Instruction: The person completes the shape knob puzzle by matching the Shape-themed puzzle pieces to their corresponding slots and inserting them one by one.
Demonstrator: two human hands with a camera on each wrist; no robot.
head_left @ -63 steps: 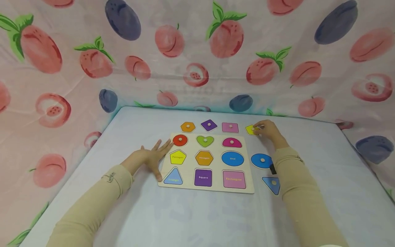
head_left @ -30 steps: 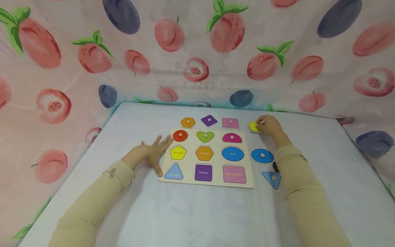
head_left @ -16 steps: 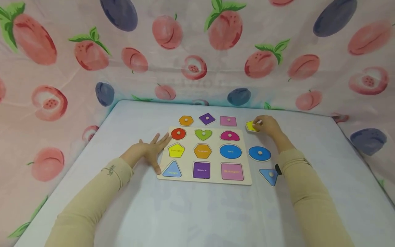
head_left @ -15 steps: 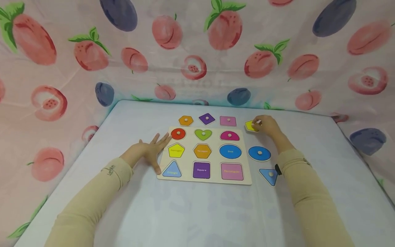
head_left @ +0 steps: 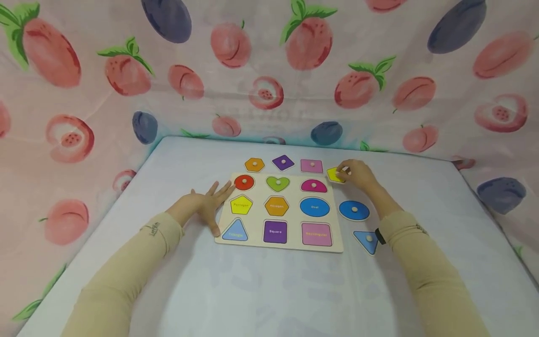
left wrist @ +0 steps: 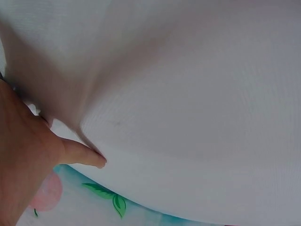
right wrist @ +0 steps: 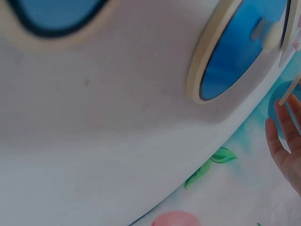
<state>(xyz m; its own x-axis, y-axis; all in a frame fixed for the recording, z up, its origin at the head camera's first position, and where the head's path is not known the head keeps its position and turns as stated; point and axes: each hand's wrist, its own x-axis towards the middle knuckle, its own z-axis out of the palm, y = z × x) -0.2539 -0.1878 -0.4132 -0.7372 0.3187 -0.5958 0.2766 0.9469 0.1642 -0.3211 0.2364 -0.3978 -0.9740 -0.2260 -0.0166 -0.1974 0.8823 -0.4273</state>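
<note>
My right hand [head_left: 361,177] pinches the small knob of a yellow pentagon puzzle piece [head_left: 332,175] beside the board's back right corner. In the right wrist view, the fingers [right wrist: 288,129] show at the right edge, with the piece's thin edge at their tips. My left hand [head_left: 205,207] is spread at the left side of the wooden shape puzzle board [head_left: 255,224], thumb and fingertips on its edge. A red circle [head_left: 241,183], a green heart [head_left: 275,187] and a magenta half circle [head_left: 309,188] sit in the back row. The other slots show printed shapes and names.
Behind the board lie an orange hexagon [head_left: 251,166], a purple square [head_left: 280,164] and a pink rectangle [head_left: 307,167]. To its right are a blue oval [head_left: 346,211] and a blue triangle [head_left: 364,237]. A fruit-print cloth [head_left: 290,112] hangs behind the white table [head_left: 252,290].
My right hand took the yellow pentagon by its knob, tilted it up slightly, moved right, then came back left to the board's corner. The left hand stays on the board's edge.
</note>
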